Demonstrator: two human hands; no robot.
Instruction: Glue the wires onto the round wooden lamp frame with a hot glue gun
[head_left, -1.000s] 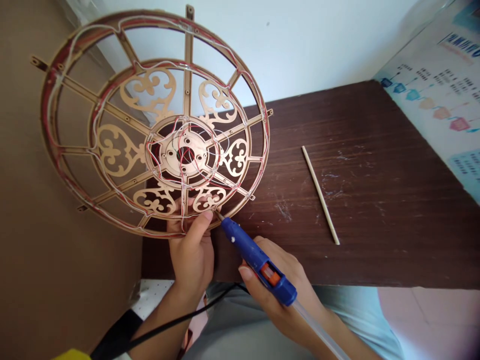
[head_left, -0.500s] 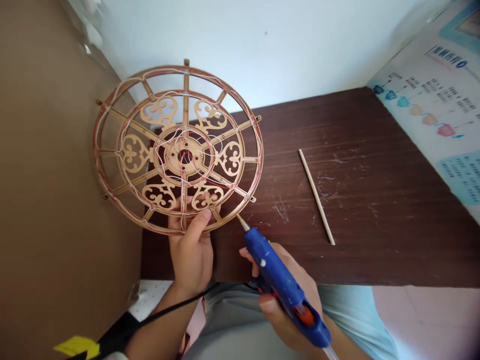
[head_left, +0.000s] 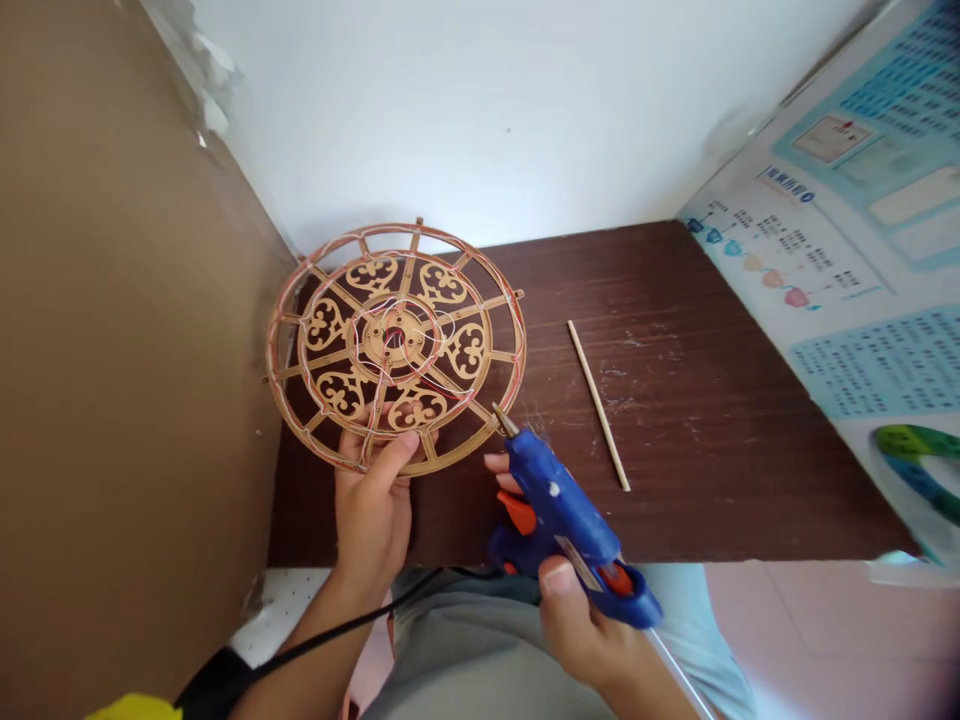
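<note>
My left hand (head_left: 375, 510) grips the lower edge of a round golden openwork frame (head_left: 394, 340), thumb on top and fingers behind it. Red and white wires run along its rings and loop loosely round the hub. In my right hand (head_left: 577, 610) is a blue glue gun (head_left: 566, 510) with an orange trigger and a clear glue stick at its back. The metal nozzle points up and left, close to the frame's lower right rim; whether it touches cannot be told.
A thin wooden stick (head_left: 598, 405) lies on the dark brown table (head_left: 712, 430). A brown panel (head_left: 135, 350) stands at the left, a white wall behind, a printed board (head_left: 847, 260) at the right. A black cable (head_left: 337, 632) crosses my left forearm.
The round frame has tilted flatter and sunk toward the table. My grip on the glue gun has shifted, showing the orange trigger. The camera view has also moved.
</note>
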